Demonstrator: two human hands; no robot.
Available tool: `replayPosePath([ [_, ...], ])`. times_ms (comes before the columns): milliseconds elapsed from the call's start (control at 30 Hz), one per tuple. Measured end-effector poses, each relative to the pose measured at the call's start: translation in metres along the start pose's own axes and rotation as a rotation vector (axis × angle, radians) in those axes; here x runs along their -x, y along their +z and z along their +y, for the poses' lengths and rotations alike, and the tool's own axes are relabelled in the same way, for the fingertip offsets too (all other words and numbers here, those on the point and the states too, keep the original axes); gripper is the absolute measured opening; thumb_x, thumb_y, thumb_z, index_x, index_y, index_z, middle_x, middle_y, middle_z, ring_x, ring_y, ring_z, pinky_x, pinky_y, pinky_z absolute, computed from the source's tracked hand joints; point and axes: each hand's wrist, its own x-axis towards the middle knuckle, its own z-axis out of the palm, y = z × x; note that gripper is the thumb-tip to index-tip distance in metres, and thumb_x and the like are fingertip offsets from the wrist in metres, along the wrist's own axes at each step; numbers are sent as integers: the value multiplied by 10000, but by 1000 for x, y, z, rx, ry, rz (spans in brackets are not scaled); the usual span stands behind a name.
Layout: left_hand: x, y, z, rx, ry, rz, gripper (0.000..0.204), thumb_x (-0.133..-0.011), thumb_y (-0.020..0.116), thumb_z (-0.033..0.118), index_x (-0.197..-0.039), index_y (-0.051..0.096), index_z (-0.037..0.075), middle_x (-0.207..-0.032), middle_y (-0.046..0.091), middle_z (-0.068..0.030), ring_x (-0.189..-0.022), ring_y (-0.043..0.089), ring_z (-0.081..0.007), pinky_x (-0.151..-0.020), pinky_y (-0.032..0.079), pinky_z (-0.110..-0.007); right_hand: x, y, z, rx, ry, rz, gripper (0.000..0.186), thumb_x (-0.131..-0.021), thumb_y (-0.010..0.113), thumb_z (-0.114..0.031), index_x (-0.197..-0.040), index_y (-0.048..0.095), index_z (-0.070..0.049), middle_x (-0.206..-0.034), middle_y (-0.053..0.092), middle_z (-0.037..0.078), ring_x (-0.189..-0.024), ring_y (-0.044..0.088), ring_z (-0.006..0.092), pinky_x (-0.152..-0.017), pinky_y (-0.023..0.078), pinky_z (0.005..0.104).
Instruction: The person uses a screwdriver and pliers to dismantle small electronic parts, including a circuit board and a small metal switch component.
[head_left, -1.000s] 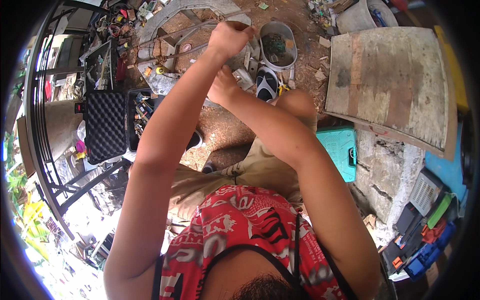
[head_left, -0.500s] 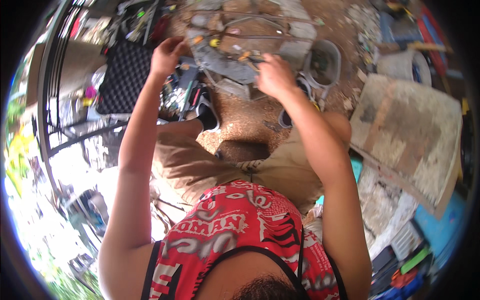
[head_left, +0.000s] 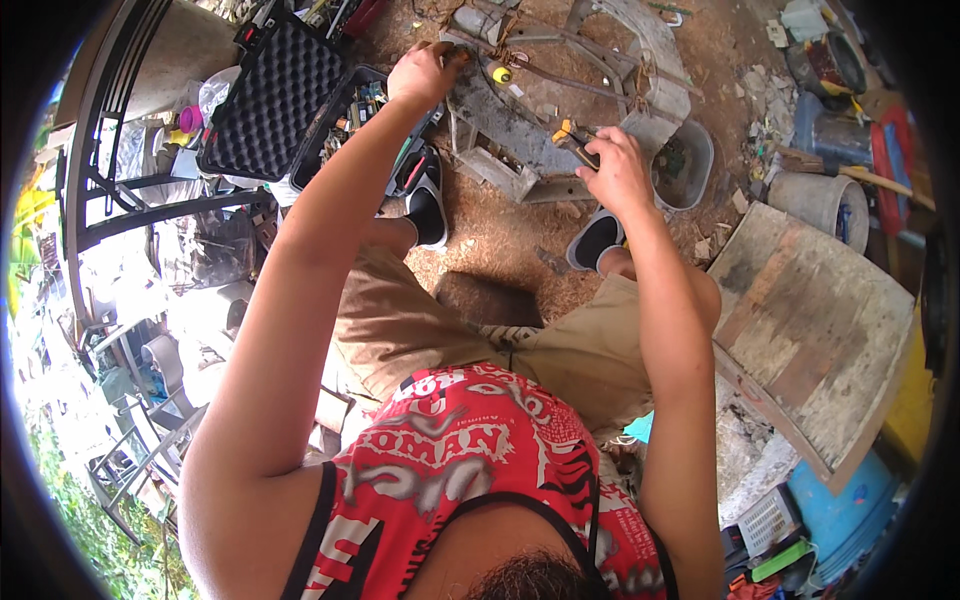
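Note:
My left hand (head_left: 420,76) reaches to the upper left part of a worn grey metal frame (head_left: 652,55); its fingers are closed on or against something dark that I cannot make out. My right hand (head_left: 618,172) grips a yellow and black hand tool (head_left: 572,142), probably pliers, over the frame's lower right side. A small round yellow object (head_left: 501,75) rests on the frame between my hands, below a rusty rod (head_left: 557,79). Just right of my right hand is a grey plastic tub (head_left: 695,165) with dark contents.
An open black case (head_left: 270,115) with foam and small tools lies at left, beside a black metal rack (head_left: 130,215). My shoes stand below the frame. A weathered board (head_left: 810,330) is at right, with a bucket (head_left: 835,210) behind it and clutter around.
My view has shifted, so the frame now sits further right. My hands have moved apart. The yellow and black tool, not visible in my right hand a second ago, is now in it.

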Motion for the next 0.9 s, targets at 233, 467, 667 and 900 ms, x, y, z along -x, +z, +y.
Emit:
replayPosePath([
  [233, -3, 5, -5, -32, 52, 36, 343, -886, 631, 400, -1169, 686, 213, -1270, 580, -106, -1188, 566, -299, -1004, 460, -389, -3, -13, -11, 46, 23, 0, 398, -730, 810, -274, -1053, 708, -65, -1243, 578, 97, -1174, 529, 306, -1019, 430, 401],
  [467, 7, 1, -22, 219, 64, 33, 249, -842, 715, 267, -1036, 677, 116, -1082, 686, -87, -993, 663, -262, -878, 520, -333, -31, -10, -52, -86, -70, 180, 619, -788, 765, -298, -1329, 542, -98, -1264, 582, 171, -1195, 540, 356, -1022, 440, 424],
  [667, 44, 1, -13, 730, -50, -11, 368, -856, 744, 155, -1164, 583, 34, -932, 703, -78, -823, 659, -120, -750, 533, -267, -102, 4, -99, -80, -28, -77, 637, -860, 675, -342, -1419, 434, -157, -1148, 649, 210, -1062, 641, 385, -938, 517, 458],
  [900, 63, 15, -21, 1180, -145, -283, 372, -896, 714, 151, -1232, 615, 24, -907, 687, -21, -796, 622, -77, -703, 510, -229, -93, -34, -102, -342, -102, 172, 379, -818, 732, -313, -1151, 680, -140, -961, 729, 84, -848, 707, 201, -749, 562, 325],
])
